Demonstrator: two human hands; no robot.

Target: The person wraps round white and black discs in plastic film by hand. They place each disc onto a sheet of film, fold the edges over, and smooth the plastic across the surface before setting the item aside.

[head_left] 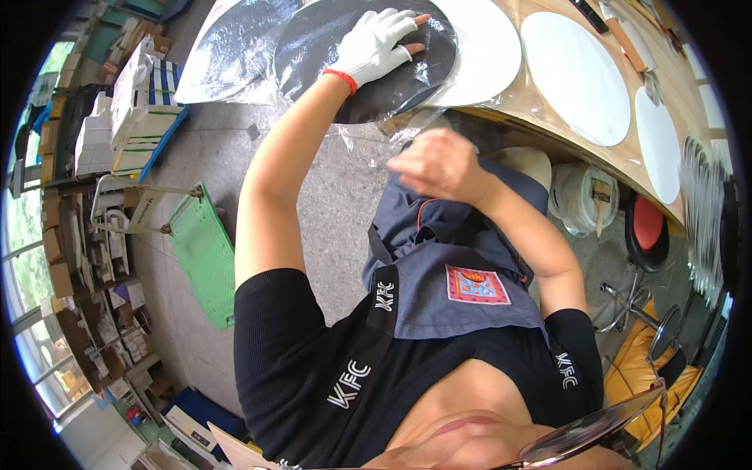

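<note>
Head view shows a soft blue-grey cloth apron (pixel 427 286) up close, with a bright square patch (pixel 476 284) on its front. Past that, the bare right hand (pixel 440 166) is curled in and looks blurry, so I cannot tell if it grips anything. Farther out, the left hand (pixel 377 48), in a white knit glove with a red cuff, lies flat, fingers spread, on a big, shiny black round sheet (pixel 392 92). This sheet is on the light brown wooden table (pixel 536 113), partly over a big white round sheet (pixel 489 55). Clear wrinkly film (pixel 235 70) lies to its left. Far off at left, a flat green cart (pixel 200 266) stands on the grey floor (pixel 333 235)
</note>
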